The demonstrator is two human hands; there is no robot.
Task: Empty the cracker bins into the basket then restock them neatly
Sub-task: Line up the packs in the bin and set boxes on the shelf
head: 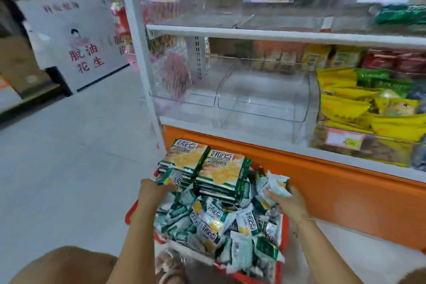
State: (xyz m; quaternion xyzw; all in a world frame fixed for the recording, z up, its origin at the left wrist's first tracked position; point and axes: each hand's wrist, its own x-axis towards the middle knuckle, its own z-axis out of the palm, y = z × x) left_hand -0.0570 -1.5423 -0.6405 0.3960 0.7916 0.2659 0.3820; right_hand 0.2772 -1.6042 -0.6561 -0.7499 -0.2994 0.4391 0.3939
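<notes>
The left hand [155,188] grips the near edge of the left stack [184,163] of cracker packets, fingers curled under it. The right hand [287,200] pinches a loose packet [277,182] at the basket's far right corner. A second stack [221,174] sits beside the first, both on the heap of packets [219,226] filling the red basket [131,214]. Above and beyond the basket, two clear bins [265,99] stand bare on the shelf [230,127], with yellow bags [345,104] further right. Emptying looks finished and restocking is in hand. Next, a stack likely needs lifting level from the basket into a bin, braced on both sides so it does not fan out.
</notes>
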